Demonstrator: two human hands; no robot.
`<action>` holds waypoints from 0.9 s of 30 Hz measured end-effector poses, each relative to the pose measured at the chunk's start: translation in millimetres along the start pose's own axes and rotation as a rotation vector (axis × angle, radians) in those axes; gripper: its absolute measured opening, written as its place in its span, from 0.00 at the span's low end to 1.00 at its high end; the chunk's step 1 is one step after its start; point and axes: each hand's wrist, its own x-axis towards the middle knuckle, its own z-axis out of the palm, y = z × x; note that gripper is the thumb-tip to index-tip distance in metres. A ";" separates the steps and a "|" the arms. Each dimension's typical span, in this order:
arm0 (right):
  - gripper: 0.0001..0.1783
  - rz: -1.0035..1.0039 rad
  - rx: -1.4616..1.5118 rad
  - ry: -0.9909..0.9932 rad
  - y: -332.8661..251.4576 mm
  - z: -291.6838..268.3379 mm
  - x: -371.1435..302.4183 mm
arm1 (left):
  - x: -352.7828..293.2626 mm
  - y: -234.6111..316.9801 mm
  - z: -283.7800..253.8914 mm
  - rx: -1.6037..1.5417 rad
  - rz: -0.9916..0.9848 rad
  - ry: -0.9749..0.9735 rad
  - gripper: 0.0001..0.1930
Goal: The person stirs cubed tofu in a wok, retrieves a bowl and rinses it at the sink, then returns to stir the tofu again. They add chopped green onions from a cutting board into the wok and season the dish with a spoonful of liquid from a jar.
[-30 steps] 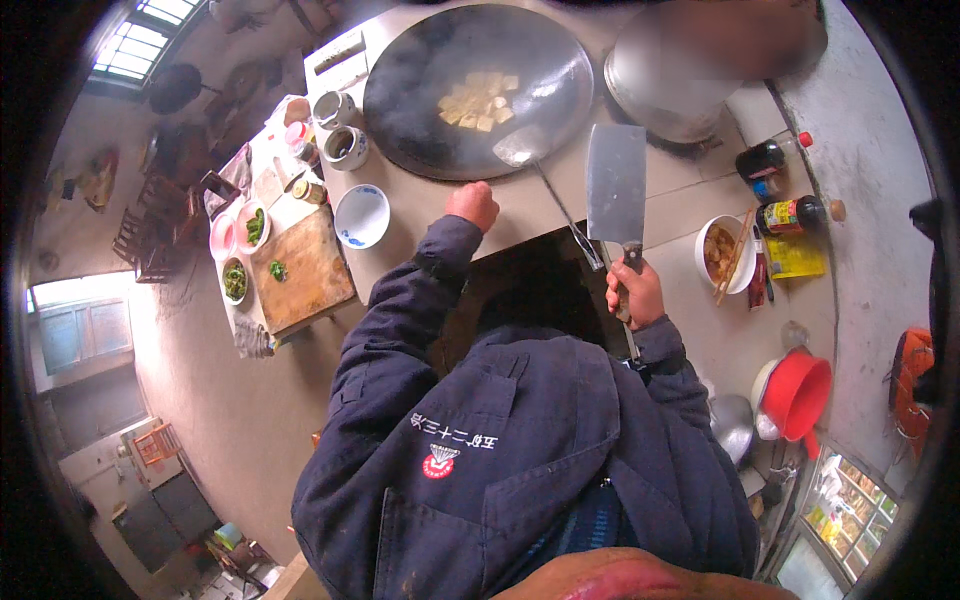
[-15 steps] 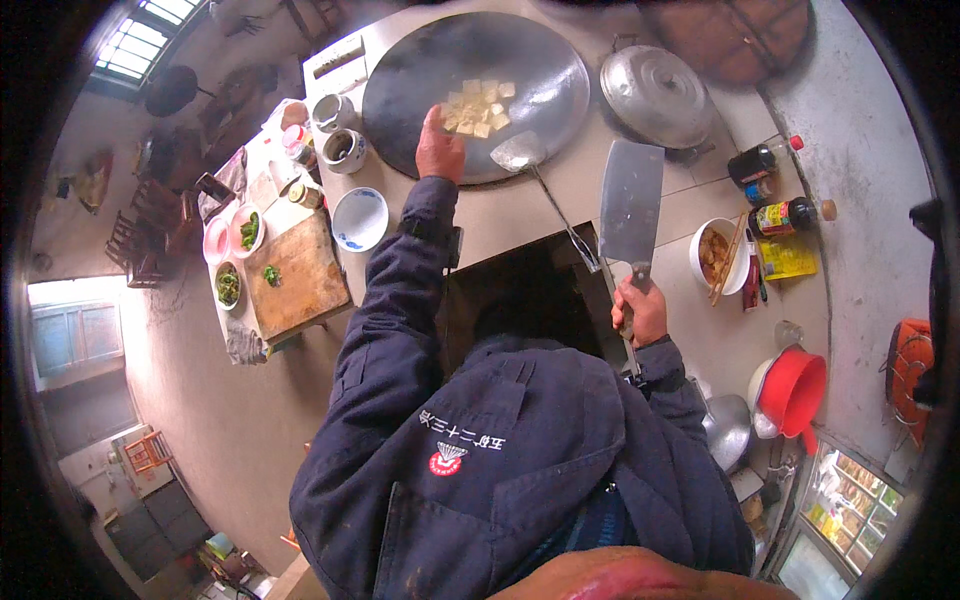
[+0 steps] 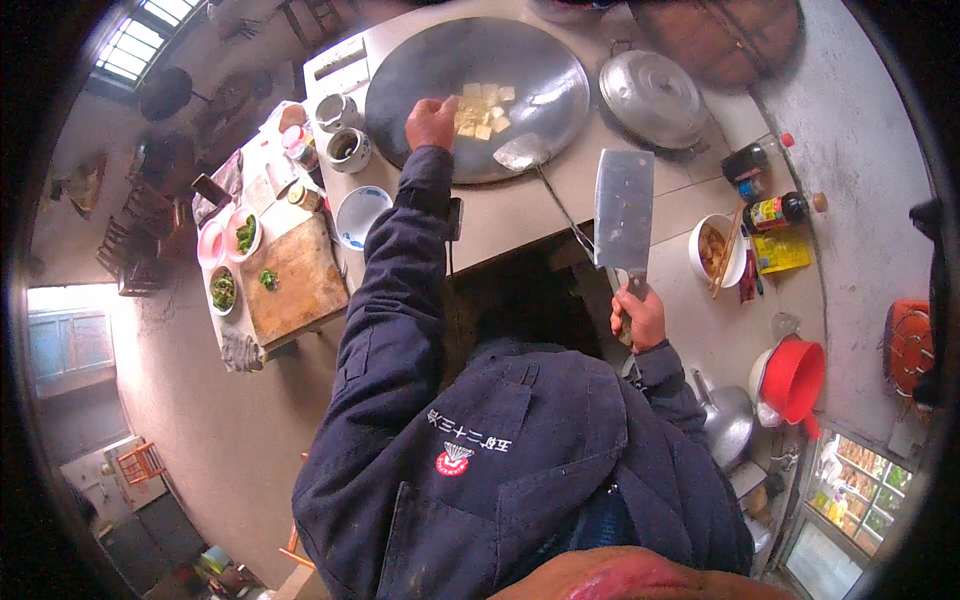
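My right hand [image 3: 640,316] grips the dark handle of a cleaver [image 3: 624,205], its broad blade upright in front of me. My left hand [image 3: 431,124] is over the left part of a large dark wok [image 3: 420,65], fingers curled together beside the tofu pieces [image 3: 484,112]. Whatever may be in those fingers is hidden. The pale tofu cubes lie in a cluster in the wok's middle. A metal spatula [image 3: 521,152] rests with its head on the wok's near rim and its handle toward me.
Left of the wok stand two enamel cups [image 3: 348,151] and a white-and-blue bowl [image 3: 363,217]. A wooden cutting board [image 3: 295,285] holds chopped greens. To the right are a lidded metal pot [image 3: 652,95], a bowl with chopsticks [image 3: 716,255], sauce bottles [image 3: 778,212] and a red basin [image 3: 794,382].
My left hand has moved slightly farther over the wok, its raised fingers now curled in. The cleaver has shifted a little to the left and down in my right hand.
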 end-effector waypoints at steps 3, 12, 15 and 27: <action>0.07 -0.083 -0.015 0.015 1.0 2.5 3.2 | -34.1 -4.5 -12.6 -0.054 0.197 0.052 0.13; 0.16 -0.539 -0.774 -0.208 5.3 96.5 39.7 | -244.5 40.6 -113.6 -0.497 -0.190 -0.945 0.22; 0.21 -0.526 -0.692 -0.509 33.6 159.0 36.6 | -272.7 34.2 -153.2 -0.791 -0.332 -0.725 0.26; 0.13 -0.091 -0.884 -0.911 43.9 285.3 53.1 | -249.7 -165.2 -316.9 -0.440 -0.590 0.190 0.11</action>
